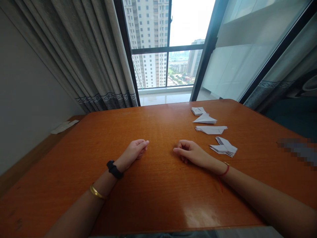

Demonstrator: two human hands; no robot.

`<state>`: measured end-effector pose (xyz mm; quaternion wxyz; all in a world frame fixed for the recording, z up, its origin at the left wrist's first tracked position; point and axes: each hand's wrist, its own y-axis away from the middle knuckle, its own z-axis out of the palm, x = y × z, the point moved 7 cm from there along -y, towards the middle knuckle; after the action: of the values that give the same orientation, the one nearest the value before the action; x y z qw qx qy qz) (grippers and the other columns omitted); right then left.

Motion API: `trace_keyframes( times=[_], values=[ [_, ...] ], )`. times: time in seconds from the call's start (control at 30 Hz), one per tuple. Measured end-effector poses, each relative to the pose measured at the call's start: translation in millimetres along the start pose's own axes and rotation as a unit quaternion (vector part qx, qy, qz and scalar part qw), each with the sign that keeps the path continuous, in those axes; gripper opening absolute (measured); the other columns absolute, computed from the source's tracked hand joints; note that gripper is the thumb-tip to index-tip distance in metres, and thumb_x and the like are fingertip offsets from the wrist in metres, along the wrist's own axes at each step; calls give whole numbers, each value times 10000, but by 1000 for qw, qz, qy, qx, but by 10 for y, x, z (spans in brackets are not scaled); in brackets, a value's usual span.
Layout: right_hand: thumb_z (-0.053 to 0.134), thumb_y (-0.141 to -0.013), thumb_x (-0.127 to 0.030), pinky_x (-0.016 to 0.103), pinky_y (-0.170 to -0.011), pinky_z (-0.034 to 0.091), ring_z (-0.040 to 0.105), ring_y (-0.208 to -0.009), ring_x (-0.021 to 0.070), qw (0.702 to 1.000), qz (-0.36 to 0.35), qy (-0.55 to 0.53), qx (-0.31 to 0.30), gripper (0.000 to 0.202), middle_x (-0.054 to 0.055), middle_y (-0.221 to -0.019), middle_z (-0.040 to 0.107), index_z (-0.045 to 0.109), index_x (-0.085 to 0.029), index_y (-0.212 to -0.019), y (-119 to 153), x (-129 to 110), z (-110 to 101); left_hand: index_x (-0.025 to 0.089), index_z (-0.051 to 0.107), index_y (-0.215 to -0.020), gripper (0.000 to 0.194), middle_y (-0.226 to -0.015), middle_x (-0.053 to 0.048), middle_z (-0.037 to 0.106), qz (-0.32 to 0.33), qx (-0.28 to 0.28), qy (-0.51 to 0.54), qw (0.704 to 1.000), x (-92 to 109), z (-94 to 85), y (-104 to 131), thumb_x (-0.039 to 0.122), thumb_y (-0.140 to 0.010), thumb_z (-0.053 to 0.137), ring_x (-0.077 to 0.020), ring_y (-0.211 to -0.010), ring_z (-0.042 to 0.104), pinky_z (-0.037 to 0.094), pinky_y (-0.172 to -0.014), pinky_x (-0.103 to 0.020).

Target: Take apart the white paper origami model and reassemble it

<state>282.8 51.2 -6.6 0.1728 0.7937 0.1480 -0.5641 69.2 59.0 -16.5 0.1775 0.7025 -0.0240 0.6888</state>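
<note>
My left hand (136, 149) rests on the wooden table (158, 185), fingers curled into a loose fist with nothing showing in it. Opposite it, my right hand (189, 151) lies on the tabletop, also loosely closed and holding nothing I can see. A gap of bare wood separates the two. Nearest to my right hand is a white folded paper piece (226, 147) with pointed layers. Beyond it lie a long flat folded paper (211, 130), a triangular folded paper (205, 119) and a small squarish folded paper (197, 111), in a rough column toward the far edge.
White paper strips (64, 126) lie on a lower ledge by the left wall. Past the table's far edge is a sliding glass door (209, 49) with a grey curtain (104, 59) at its left. A blurred patch (300, 150) covers something at the right edge.
</note>
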Motion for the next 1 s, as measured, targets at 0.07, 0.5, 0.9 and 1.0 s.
trace_keyframes(
  times=[0.07,0.5,0.9,1.0],
  values=[
    [609,-806,-471,201,-428,352,476,-442,83,1000,1,0,0,343,-58,-515,503,451,-192,-683,1,2,1,176,447,-671,340,-482,100,286,0,1,0,1000,4,1,-1,447,-832,574,-34,-388,183,93,-396,-200],
    [612,-797,-487,195,-422,348,470,-446,80,1000,3,-4,0,360,-55,-514,499,447,-191,-675,11,-13,4,180,442,-662,352,-481,100,282,0,4,-3,1000,27,12,16,465,-812,585,-36,-381,180,99,-390,-196],
    [614,-797,-480,202,-430,344,472,-447,83,1000,4,-3,4,353,-56,-514,503,449,-194,-673,8,-14,1,179,447,-665,351,-482,100,278,1,5,-3,1000,25,11,19,465,-815,584,-35,-382,180,101,-389,-194],
    [612,-798,-481,204,-432,347,474,-447,84,1000,2,-2,2,353,-57,-513,504,452,-194,-670,9,-19,3,178,446,-660,356,-483,99,282,3,7,-6,1000,31,12,19,470,-809,586,-35,-380,184,102,-387,-192]
  ],
)
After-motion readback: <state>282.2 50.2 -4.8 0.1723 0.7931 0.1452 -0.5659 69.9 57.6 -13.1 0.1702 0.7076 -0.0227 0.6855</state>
